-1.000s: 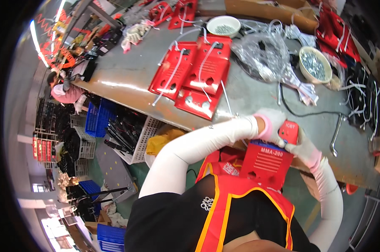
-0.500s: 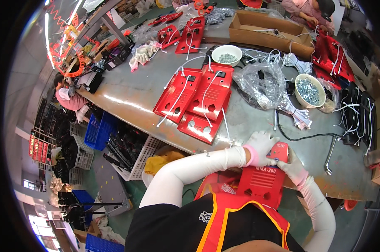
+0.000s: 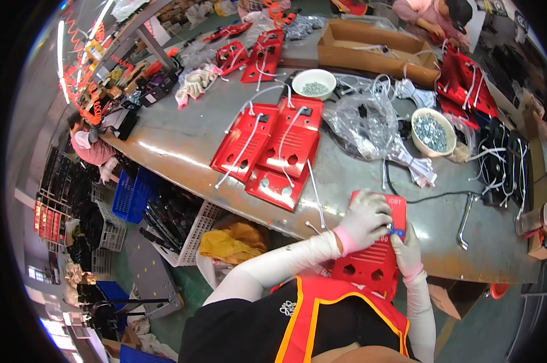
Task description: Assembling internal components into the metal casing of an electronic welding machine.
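A red sheet-metal panel (image 3: 363, 261) with slots and cut-out holes stands tilted at the table's near edge, against my apron. My gloved left hand (image 3: 370, 219) lies over its upper part, fingers curled in at a small blue patch (image 3: 397, 233). A tiny shiny piece shows at those fingertips, too small to name. My gloved right hand (image 3: 408, 249) grips the panel's right edge, thumb at the blue patch. Ahead on the table lie more red panels (image 3: 240, 140), overlapping, with white cables on them.
Two bowls of small metal hardware, one white (image 3: 314, 83) and one cream (image 3: 434, 132), flank a clear plastic bag (image 3: 363, 124). A wrench (image 3: 465, 221) lies at right near black cable bundles (image 3: 503, 163). A long cardboard box (image 3: 376, 51) stands behind; a co-worker (image 3: 434, 21) sits beyond.
My left hand has shifted left and curled over the panel's top. My right hand has moved lower along its right edge. The panel leans differently, and the view has shifted slightly.
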The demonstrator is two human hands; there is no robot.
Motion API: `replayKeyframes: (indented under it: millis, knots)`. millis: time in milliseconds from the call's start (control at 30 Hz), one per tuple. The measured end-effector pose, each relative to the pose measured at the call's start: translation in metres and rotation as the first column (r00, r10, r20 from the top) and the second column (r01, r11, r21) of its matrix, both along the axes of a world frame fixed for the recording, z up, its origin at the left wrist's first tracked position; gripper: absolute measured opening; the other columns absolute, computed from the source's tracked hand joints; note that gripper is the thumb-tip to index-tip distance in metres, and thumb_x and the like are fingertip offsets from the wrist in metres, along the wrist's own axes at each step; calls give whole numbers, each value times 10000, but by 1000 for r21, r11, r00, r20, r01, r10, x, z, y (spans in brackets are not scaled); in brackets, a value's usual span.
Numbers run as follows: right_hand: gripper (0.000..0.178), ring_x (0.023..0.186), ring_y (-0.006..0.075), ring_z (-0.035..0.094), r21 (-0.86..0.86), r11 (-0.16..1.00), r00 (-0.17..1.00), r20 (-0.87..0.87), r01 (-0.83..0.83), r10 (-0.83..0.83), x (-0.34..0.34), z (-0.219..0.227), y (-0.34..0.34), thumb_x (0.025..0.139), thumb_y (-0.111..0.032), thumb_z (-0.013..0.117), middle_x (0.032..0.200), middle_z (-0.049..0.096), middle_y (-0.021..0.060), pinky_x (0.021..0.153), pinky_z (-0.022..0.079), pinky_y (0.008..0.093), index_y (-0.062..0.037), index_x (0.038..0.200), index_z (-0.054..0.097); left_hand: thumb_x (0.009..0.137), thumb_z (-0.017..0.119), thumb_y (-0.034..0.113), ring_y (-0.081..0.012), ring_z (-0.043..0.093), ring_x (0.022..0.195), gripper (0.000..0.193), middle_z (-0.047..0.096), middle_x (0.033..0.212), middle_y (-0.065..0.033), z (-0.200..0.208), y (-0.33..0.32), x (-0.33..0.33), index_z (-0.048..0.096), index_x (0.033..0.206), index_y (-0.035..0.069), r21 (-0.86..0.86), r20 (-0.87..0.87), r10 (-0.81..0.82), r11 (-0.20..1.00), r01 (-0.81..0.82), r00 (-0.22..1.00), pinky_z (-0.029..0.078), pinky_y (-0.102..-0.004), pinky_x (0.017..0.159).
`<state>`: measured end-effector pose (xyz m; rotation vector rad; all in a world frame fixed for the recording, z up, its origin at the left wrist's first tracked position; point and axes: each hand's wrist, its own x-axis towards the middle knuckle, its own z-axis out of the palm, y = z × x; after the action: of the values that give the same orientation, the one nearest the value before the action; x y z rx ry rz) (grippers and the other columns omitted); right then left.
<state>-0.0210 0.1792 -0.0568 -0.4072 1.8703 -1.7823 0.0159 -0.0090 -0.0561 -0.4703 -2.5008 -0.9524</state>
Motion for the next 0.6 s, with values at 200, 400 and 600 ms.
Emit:
replayKeyframes:
  millis: [200,400,600]
  knots:
    - [496,1186,202,497,28,998,995,-88,50,-48,-7,-3,-5,920,-112,503,1272,541,148,1044,358,322,68,1366,382,797,547,28,-316,538,1140,404,584,1159,-170,-34,-39,38,576,1200,28,371,143,469,791,-486,872,415,-407,995]
    - [514,1136,165,535,-321,943,985,169,86,-33,-17,0,-31,963,-213,535,1252,557,123,988,419,300,60,1370,382,940,543,124,-174,592,1047,389,598,1183,-146,-9,-42,41,487,1275,-66,758,533,196,322,-567,823,471,-289,910]
    - [643,1166,158,522,-428,898,982,187,99,-20,-17,0,-43,939,-215,602,1323,507,123,1000,415,293,64,1430,295,966,556,203,-145,594,1036,436,605,1171,-122,-1,-40,37,464,1287,-78,900,433,-171,132,-415,885,473,-277,916]
